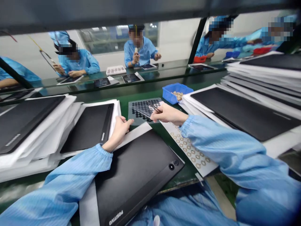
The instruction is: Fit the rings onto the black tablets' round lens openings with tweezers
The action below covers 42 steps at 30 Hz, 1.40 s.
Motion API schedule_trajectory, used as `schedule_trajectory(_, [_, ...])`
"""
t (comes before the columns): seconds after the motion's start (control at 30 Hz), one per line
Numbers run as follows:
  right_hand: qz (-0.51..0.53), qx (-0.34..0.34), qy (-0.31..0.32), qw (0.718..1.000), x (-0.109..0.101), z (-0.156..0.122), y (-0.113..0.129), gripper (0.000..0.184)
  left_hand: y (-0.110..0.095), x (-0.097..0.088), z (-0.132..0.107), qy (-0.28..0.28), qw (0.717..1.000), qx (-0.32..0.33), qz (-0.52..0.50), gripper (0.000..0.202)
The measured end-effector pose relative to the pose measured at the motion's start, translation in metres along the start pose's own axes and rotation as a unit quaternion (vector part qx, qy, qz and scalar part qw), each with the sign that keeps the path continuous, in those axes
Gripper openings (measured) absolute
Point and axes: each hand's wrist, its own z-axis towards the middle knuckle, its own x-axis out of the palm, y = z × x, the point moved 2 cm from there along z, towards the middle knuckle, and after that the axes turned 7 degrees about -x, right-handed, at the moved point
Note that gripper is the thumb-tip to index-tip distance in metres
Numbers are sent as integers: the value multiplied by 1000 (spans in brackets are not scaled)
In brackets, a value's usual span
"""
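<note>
Dark thin tweezers (155,108) are pinched in my right hand (168,113), their tips over a translucent sheet (133,118) bearing rows of black round stickers. My left hand (120,129) hovers with loosely bent fingers and thumb apart, nothing visible in it, between a stack of tablets and the sheet. Below both hands, a black tablet back cover (138,169) marked POSITIVO lies tilted on white paper (88,204), reaching over the bench's front edge. Its camera ring and a round dark spot are at the right corner. Under my right forearm is a white sheet of ring-shaped stickers (188,147).
Stacks of black tablets interleaved with white paper stand left (30,119) and right (244,110). A blue bin (170,94) holds small tan pieces. Beyond, co-workers in blue sit along a conveyor line (82,89) carrying tablets. A dark shelf (141,12) crosses overhead.
</note>
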Motion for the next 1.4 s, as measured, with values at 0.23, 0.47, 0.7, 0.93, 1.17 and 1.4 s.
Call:
schedule_trajectory(0.23, [-3, 121, 76, 990, 9, -114, -25, 9, -3, 28, -74, 215, 908, 289, 214, 11])
schedule_trajectory(0.47, [99, 167, 45, 980, 20, -137, -44, 4, 9, 40, -86, 275, 859, 318, 294, 4])
schedule_trajectory(0.7, [87, 173, 53, 980, 19, -136, -40, 3, 8, 40, -85, 279, 852, 332, 295, 2])
schedule_trajectory(0.93, [0, 141, 41, 989, 22, -136, -35, 8, 10, 40, -85, 277, 843, 355, 295, 4])
schedule_trajectory(1.17, [-41, 146, 33, 988, 24, -138, -32, 11, 11, 40, -85, 283, 838, 353, 305, 4])
schedule_trajectory(1.4, [-10, 159, 60, 985, 22, -137, -32, 12, 9, 39, -88, 291, 832, 350, 318, 5])
